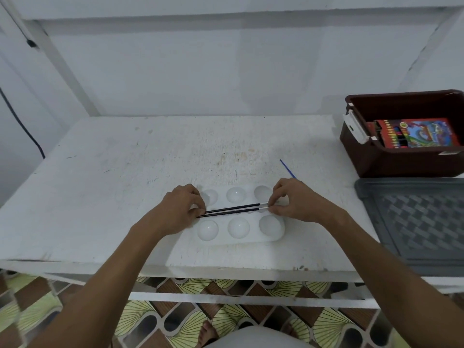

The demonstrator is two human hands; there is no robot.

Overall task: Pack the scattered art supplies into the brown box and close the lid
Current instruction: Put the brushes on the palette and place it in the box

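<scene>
Two thin black paintbrushes [232, 210] lie across a white paint palette [238, 228] with round wells, near the table's front. My left hand [182, 209] pinches their dark handle ends. My right hand [292, 199] pinches their white ferrule ends. A blue brush [287, 168] pokes out from behind my right hand, its lower part hidden. The brown box [371, 159] stands open at the right rear, with a red crayon pack [414, 133] inside.
A grey patterned lid [414, 222] lies flat on the table's right side, in front of the box. A white latch [355, 125] sits on the box's left rim. The white table [125, 184] is scuffed. Patterned floor tiles show below its front edge.
</scene>
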